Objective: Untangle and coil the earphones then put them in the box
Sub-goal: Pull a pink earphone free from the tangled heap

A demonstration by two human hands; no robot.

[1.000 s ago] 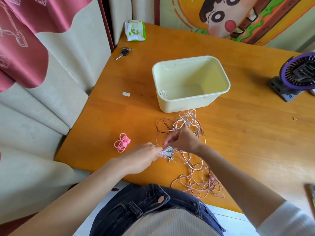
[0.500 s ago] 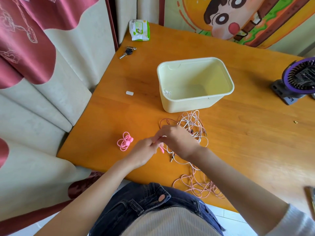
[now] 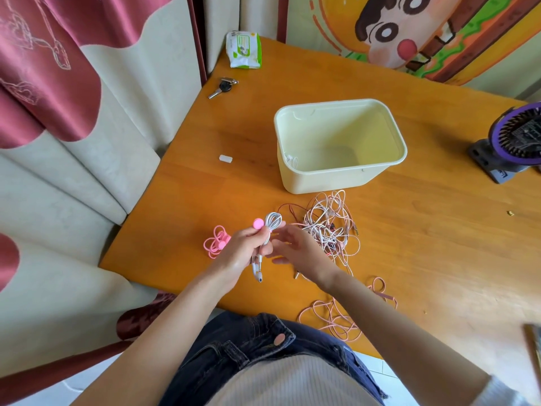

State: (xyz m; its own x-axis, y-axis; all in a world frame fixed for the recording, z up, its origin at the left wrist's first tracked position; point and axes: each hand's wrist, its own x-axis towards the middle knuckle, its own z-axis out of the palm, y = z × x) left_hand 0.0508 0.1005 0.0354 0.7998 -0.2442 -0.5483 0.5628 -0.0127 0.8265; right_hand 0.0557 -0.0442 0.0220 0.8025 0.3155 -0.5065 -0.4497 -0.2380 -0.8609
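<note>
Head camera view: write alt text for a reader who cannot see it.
A left hand grips coiled white earphones with a pink clip; the open right hand is beside them. Tangled earphones lie before a cream box.

The box (image 3: 322,180) stands open-topped in the table's (image 3: 439,259) middle, with a small white coil (image 3: 291,161) in its near-left corner. A tangle of earphone cables (image 3: 330,227) crowds the wood just before its near wall, and pink cable (image 3: 336,317) sprawls at the near edge. Bare wood runs left of the box, bar a small white piece (image 3: 225,158), and right to the fan (image 3: 515,142) at the right edge.
</note>
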